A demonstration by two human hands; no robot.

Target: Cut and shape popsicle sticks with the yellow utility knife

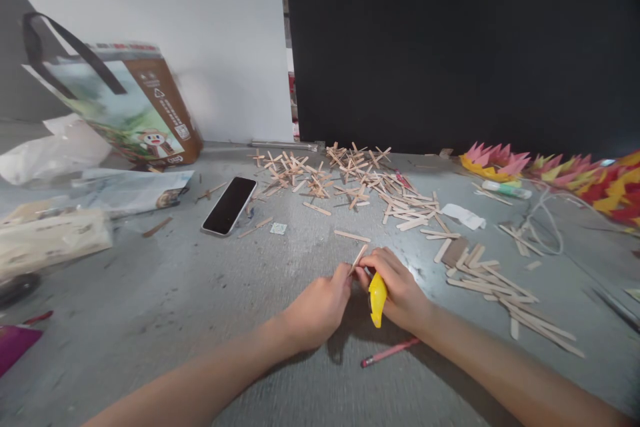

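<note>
My left hand [320, 307] and my right hand [397, 290] meet low over the grey floor [200, 320], both pinching one thin wooden stick [359, 257] that pokes up between the fingertips. A yellow tool [377, 298], likely a cutter, is also tucked in my right palm and hangs down below it. A pink pencil [390, 351] lies on the floor just under my right wrist. A single loose stick [352, 236] rests a little beyond my hands.
Piles of sticks and glued stick crosses [350, 177] spread ahead, longer sticks [495, 283] to the right. A black phone [229, 205] lies ahead left. A handled paper bag [125, 103] leans at the left wall. Pink and yellow paper shapes [555, 170] line the right.
</note>
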